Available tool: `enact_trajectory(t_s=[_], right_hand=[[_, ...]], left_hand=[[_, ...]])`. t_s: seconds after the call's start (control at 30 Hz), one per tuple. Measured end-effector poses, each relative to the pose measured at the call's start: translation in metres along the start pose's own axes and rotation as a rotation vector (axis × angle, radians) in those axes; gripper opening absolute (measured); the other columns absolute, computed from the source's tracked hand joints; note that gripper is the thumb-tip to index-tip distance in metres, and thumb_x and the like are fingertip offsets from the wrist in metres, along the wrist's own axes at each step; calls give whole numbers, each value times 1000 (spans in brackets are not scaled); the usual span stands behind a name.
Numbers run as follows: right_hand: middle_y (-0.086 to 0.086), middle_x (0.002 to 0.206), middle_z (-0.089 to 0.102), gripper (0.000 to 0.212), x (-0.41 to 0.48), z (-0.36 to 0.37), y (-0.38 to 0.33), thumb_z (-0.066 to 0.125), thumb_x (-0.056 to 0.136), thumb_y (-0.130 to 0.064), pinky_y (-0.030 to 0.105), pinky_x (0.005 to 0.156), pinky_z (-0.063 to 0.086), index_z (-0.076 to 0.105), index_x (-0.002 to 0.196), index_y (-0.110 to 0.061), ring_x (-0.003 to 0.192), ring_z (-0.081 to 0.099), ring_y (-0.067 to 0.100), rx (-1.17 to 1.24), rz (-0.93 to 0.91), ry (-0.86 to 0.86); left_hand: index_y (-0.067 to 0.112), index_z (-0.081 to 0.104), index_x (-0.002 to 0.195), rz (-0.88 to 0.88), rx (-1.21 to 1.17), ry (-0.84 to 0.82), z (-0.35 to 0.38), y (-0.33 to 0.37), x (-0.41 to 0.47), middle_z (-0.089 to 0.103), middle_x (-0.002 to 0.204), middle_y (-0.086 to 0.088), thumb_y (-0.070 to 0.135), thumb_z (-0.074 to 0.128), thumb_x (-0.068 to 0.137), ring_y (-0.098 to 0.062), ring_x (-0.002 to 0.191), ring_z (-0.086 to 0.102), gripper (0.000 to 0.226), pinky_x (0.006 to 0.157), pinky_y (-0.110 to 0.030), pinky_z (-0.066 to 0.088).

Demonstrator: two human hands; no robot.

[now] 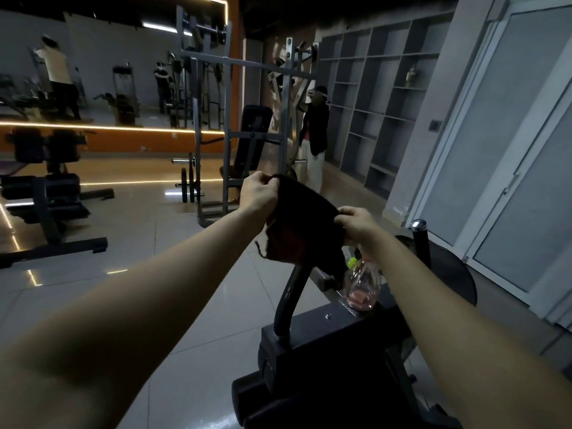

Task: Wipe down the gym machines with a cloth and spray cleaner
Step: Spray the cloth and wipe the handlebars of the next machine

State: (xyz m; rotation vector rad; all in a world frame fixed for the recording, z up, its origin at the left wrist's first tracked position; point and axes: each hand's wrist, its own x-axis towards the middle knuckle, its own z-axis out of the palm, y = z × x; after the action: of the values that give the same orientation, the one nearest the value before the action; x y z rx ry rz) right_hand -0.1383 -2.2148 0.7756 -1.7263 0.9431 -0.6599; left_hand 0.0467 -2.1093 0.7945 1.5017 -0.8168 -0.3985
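Dark knitted cloth point(303, 224): centre, between left hand point(258, 193) at 10 o'clock and right hand point(359, 224) at 3 o'clock.
Clear plastic spray bottle point(363, 286): 5 o'clock of cloth, on black metal machine point(325, 339).
Grey steel rack point(213, 119): 11 o'clock, behind.

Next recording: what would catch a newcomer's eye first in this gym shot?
Mid-frame, the left hand and right hand pinch a dark cloth stretched between them. Just below, a clear spray bottle with pinkish liquid stands on the dark machine at lower right. Upper left, a glowing light strip edges a wall mirror.
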Motion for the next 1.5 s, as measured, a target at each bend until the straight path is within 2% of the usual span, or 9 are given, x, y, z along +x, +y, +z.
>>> enact_trajectory(t_s=[0.17,0.27,0.5,0.77,1.0,1.1,1.23,1.37,1.5], right_hand=[[1,71,60,16,7,4,18,59,92,-28,36,65,48,58,78,-20,70,59,22,-94,-55,355],[2,72,59,30,-8,11,22,62,90,-44,33,68,48,58,73,-19,73,59,23,-270,57,250],[-1,55,51,14,-48,20,34,62,95,-10,21,42,36,55,83,-13,38,45,9,-66,319,-77],[20,118,68,33,-72,11,48,49,95,-7,38,90,55,66,124,0,104,66,30,653,267,-342],[22,98,71,27,-78,36,65,46,94,14,30,66,62,65,110,3,82,72,26,794,133,-144],[14,89,73,18,-74,48,70,55,94,10,27,66,61,66,101,-3,77,71,21,733,57,10],[7,80,70,17,-65,57,78,63,92,6,27,66,58,66,90,-11,75,68,20,396,-77,159],[12,81,65,14,-56,61,72,63,93,3,36,60,60,60,86,-9,76,66,28,272,-36,180],[-2,79,64,14,-60,66,67,72,90,-17,32,66,58,60,90,-11,74,66,19,-86,-124,221]], left_hand=[[12,62,117,9,75,-126,-12,-13,-2,66,108,-11,9,61,99,-22,92,71,19,78,-44,64],[14,63,110,-14,182,-122,-30,-35,-13,66,103,-10,11,62,99,-30,92,71,11,73,-47,60],[5,66,111,-176,180,-274,-54,-57,-64,68,104,-15,11,64,98,-26,98,70,15,72,-28,56],[10,73,110,-229,-229,-573,-17,-48,-119,73,110,-5,7,52,101,-23,103,69,23,87,-32,57],[26,56,117,96,53,-164,34,-93,-117,62,113,-1,30,72,94,-12,97,64,29,71,-19,53],[27,56,121,-35,-169,-247,57,-96,-122,66,108,-18,57,59,95,-26,79,70,40,56,-37,57],[26,67,101,-36,-166,-268,58,-102,-105,71,95,-12,76,49,91,-35,88,69,54,78,-59,57],[14,73,94,-195,-320,-468,45,-92,-91,72,83,-12,42,47,107,-33,78,69,40,72,-43,58],[6,56,86,-409,-424,-616,33,-97,-84,57,56,-5,27,60,87,-13,45,55,22,46,-22,48]])
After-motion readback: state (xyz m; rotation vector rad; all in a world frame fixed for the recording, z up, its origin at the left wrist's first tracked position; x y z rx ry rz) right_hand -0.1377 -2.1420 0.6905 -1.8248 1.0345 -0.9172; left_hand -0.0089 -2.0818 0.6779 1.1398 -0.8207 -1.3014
